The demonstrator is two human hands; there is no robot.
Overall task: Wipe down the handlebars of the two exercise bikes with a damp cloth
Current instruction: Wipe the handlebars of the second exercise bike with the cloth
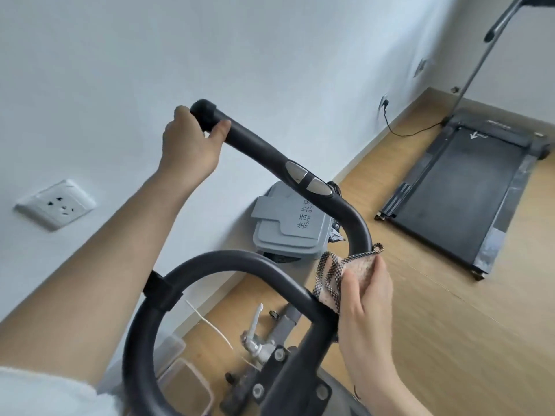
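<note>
A black padded handlebar (270, 157) of an exercise bike rises from the lower centre and curves up to the left, with a silver pulse sensor (309, 178) on its upper arm. My left hand (189, 142) grips the bar just below its end cap. My right hand (365, 298) holds a pinkish cloth with a black-and-white checked edge (333, 271) and presses it against the bar at the bend on the right. A lower loop of the handlebar (210, 262) curves round in front of me.
A grey lidded bin (288, 232) stands against the white wall behind the bike. A black treadmill (468, 193) lies on the wooden floor at the right, its cable plugged into the wall. A wall socket (57, 204) is at left. Clear plastic boxes (186, 382) sit by the bike's base.
</note>
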